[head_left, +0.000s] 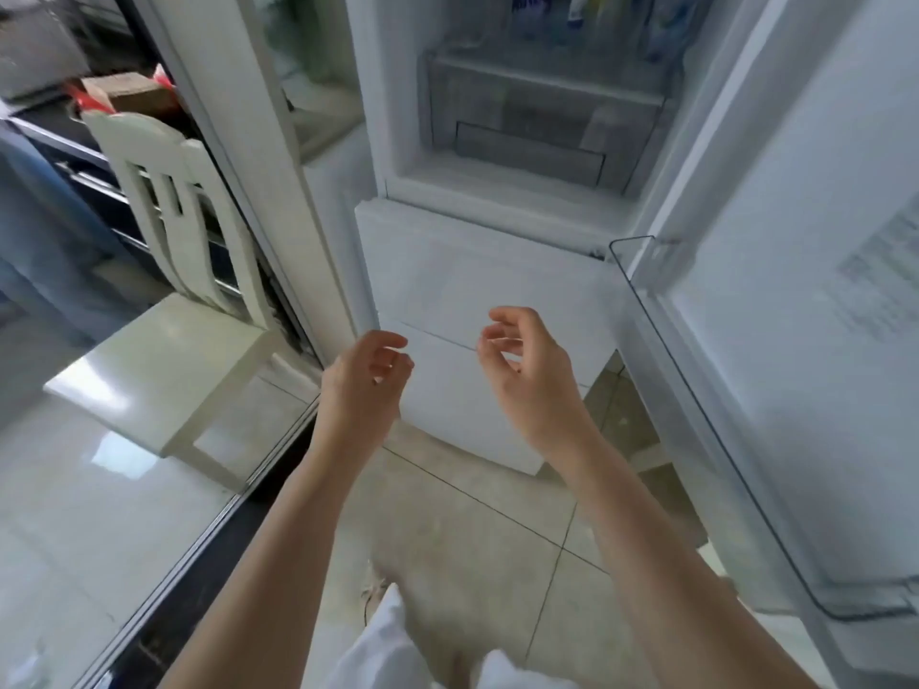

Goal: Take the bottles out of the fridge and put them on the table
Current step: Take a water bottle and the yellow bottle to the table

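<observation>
We are raising our left hand (365, 375) and right hand (527, 370), fingers loosely curled and empty, toward the bottles (597, 17) shelved well above the fingertips, which the next reach probably must grasp.

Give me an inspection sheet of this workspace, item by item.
Surface: glossy pale table at left, reflecting light.
Job's things: blurred colourful bottles on the shelf inside the open white fridge; none taken out yet.
Clutter: cream wooden chair beside the table; brown cardboard box behind it.
Grippers: left hand and right hand empty, fingers loosely curled, below the shelf.
Cables: nothing seen.
Surroundings: beige tiled floor; open fridge door at right.
</observation>
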